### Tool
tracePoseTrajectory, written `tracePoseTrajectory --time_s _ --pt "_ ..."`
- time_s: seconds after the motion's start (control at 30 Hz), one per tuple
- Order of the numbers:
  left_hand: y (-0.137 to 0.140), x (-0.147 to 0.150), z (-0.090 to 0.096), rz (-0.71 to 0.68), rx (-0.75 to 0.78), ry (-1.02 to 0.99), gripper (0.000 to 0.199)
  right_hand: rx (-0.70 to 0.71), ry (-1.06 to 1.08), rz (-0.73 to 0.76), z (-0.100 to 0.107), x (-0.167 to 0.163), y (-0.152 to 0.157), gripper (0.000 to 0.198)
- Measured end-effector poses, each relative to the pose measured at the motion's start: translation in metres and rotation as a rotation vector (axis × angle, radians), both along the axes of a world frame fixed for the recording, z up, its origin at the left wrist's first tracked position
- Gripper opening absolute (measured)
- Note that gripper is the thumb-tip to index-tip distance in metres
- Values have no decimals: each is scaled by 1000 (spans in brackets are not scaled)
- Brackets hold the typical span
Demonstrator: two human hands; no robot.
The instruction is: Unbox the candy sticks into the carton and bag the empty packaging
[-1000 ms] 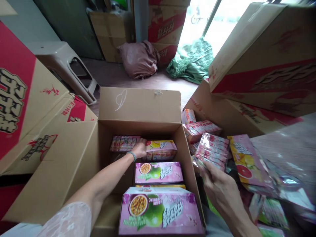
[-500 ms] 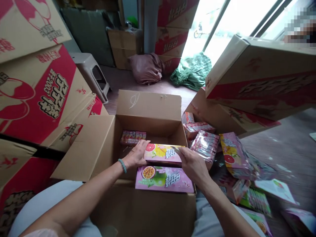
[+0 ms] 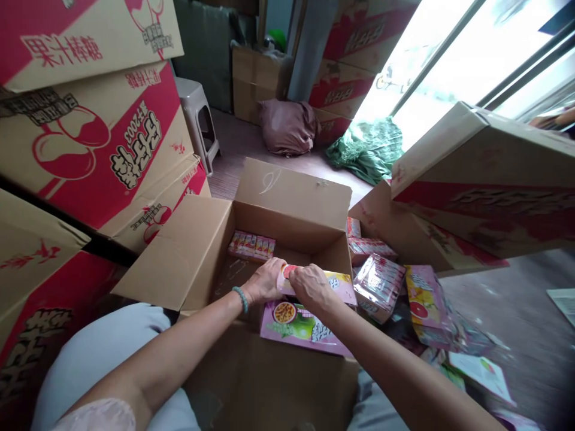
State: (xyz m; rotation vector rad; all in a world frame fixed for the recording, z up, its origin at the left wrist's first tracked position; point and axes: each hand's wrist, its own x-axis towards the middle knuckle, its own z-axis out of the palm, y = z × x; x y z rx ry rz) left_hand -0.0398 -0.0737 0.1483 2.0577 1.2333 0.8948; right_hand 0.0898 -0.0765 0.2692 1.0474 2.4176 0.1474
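Gripping the left end of a small yellow-and-pink box (image 3: 344, 290), the left hand (image 3: 264, 282) has its fingers wrapped round the edge, so that grip's closed on it. The right hand (image 3: 311, 286) is bunched up against the same box, near that same end and covering part of the front. Its fingertips are hidden, so I can't tell if that grip is actually pinching anything. The box is at the mouth of an open carton (image 3: 291, 194), just behind a purple box (image 3: 296, 328) with a cut passion fruit printed on it. Can't tell if those two touch.

Deeper in the carton, over in the far left corner, there's a pack of small sachets (image 3: 252, 245). Just outside on the right you've got a shiny wrapped pack (image 3: 380, 284), then another pink-and-yellow box (image 3: 422, 293) next to it, with some messy packaging on the floor (image 3: 534, 281) nearby.

Further out, a big carton (image 3: 485, 173) sits tilted on the right, and red-and-tan cartons (image 3: 99, 137) are piled up on the left. Back behind everything: a plastic stool (image 3: 196, 105), a brownish bag (image 3: 287, 127) and a crumpled green sack (image 3: 371, 149) close to the bright doorway.
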Motion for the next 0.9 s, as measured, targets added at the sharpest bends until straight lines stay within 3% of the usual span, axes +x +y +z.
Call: tracePoseTrajectory --time_s 0.1,0.2,0.5,0.6,0.67,0.73,0.83,0.9 --pt "1 -1 0 -27 13 7 34 -19 -26 -9 8 11 0 31" --pt "1 -3 1 -40 -8 -18 43 1 -68 -62 14 37 4 29" --pt "0 -11 4 -60 -65 -63 54 95 -105 -355 31 197 -2 27" --pt "3 -16 11 -95 -228 -122 69 218 -53 -548 36 226 -11 24" --pt "7 -18 20 -167 -413 -148 76 327 117 -590 28 216 -12 22" --pt "14 -19 27 -205 -531 -113 71 379 308 -526 12 185 -10 24" --pt "34 -22 28 -210 -561 -86 54 367 440 -387 -20 132 -1 22" --pt "55 -29 19 -160 -537 -15 53 372 414 -328 -39 110 5 20"
